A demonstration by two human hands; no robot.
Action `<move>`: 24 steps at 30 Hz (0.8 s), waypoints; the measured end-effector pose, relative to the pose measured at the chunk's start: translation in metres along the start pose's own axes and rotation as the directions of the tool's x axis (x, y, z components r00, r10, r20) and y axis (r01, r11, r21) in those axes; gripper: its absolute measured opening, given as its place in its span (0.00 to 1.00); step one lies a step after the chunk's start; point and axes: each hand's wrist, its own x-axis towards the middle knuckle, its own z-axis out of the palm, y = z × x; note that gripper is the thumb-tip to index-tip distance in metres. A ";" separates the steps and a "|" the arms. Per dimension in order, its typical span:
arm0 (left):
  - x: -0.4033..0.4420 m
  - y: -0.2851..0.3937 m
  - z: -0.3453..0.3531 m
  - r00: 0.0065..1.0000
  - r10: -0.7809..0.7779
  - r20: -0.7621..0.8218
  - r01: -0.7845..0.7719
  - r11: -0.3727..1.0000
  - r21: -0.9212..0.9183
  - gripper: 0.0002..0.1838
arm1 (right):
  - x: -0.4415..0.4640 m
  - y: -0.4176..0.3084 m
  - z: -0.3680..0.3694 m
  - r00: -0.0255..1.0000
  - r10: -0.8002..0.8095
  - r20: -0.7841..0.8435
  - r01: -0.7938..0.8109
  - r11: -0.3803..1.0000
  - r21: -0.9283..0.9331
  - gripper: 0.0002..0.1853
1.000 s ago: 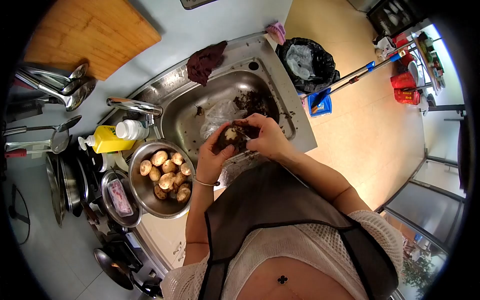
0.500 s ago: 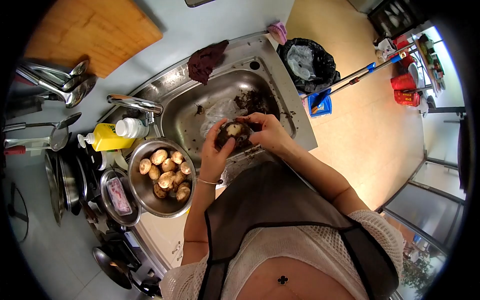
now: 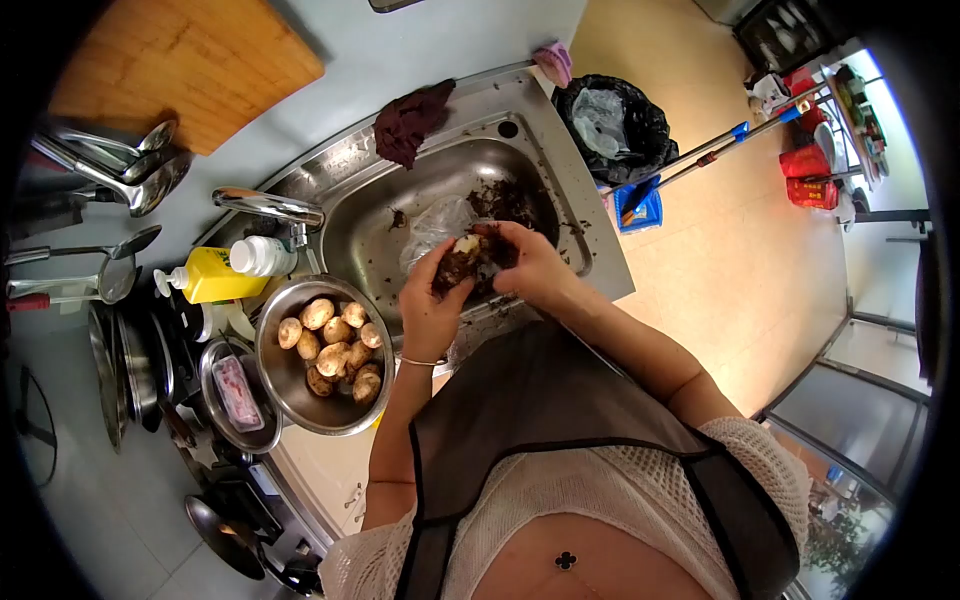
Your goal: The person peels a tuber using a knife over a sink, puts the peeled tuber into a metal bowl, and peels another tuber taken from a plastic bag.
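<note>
In front of me over the sink (image 3: 370, 185), my left hand (image 3: 432, 300) is closed around an egg caked in a dark, crumbly, mud-like coating (image 3: 458, 268). A pale patch of the egg (image 3: 467, 244) shows at its top. My right hand (image 3: 535, 268) has its fingers bent around a dark chunk of the coating (image 3: 496, 243), close against the egg; its fingertips are partly hidden. A crumpled clear plastic bag (image 3: 432, 225) lies in the basin just beyond my hands. To the left, a steel bowl (image 3: 275, 385) holds several pale, brown-stained eggs (image 3: 333, 358).
Dark crumbs (image 3: 505, 203) litter the basin and its rim. The faucet (image 3: 268, 206), a yellow pump bottle (image 3: 222, 275) and a white bottle (image 3: 263, 256) stand left. A maroon cloth (image 3: 412, 120) hangs at the back edge. A black-lined bin (image 3: 650, 130) stands right.
The egg has turned in my left hand, so less of its pale patch shows. My right fingers have drawn a dark chunk slightly away from it.
</note>
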 end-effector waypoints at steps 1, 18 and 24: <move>0.001 0.000 0.002 0.994 0.095 -0.052 -0.089 0.990 0.109 0.24 | 0.000 0.010 0.009 0.973 -0.198 -0.115 0.185 0.976 -0.114 0.22; -0.004 0.021 0.000 0.989 0.144 -0.040 -0.129 0.959 0.254 0.23 | -0.003 -0.020 -0.003 0.986 -0.166 0.006 0.144 0.838 -0.527 0.21; -0.006 0.019 0.013 0.972 0.223 -0.075 -0.185 0.919 0.347 0.20 | 0.005 0.008 0.000 0.914 -0.406 -0.014 0.316 0.732 -0.603 0.19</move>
